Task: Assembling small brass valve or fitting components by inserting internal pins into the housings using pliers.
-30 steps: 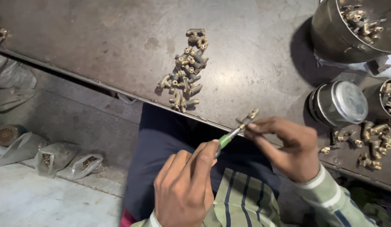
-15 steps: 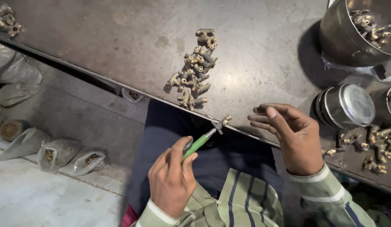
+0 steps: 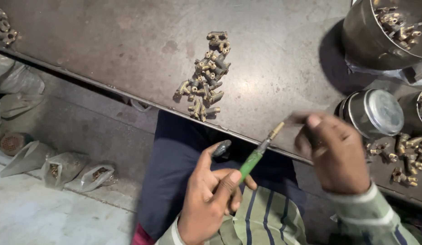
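My left hand (image 3: 211, 199) is closed on the green-handled tool (image 3: 256, 156), thumb and forefinger pinching the handle, its brass tip pointing up and to the right toward the table edge. My right hand (image 3: 335, 152) hovers just beside that tip, fingers curled and blurred; I cannot tell whether they hold anything. To do this well, I think I should keep the pinch low on the handle so the tip stays steady, and bring the right hand's fingers to the tip rather than swing the tool about.

The small brass fittings I am working through lie in a loose pile (image 3: 206, 79) on the dark metal table (image 3: 106, 50), well apart from both hands. More fittings (image 3: 403, 156) are scattered at my right, near a lidded tin (image 3: 376, 113); a steel pot (image 3: 383, 34) beyond it holds others. I judge the scattered ones the easier reach. Below the table, plastic bags (image 3: 75, 168) lie on the floor.
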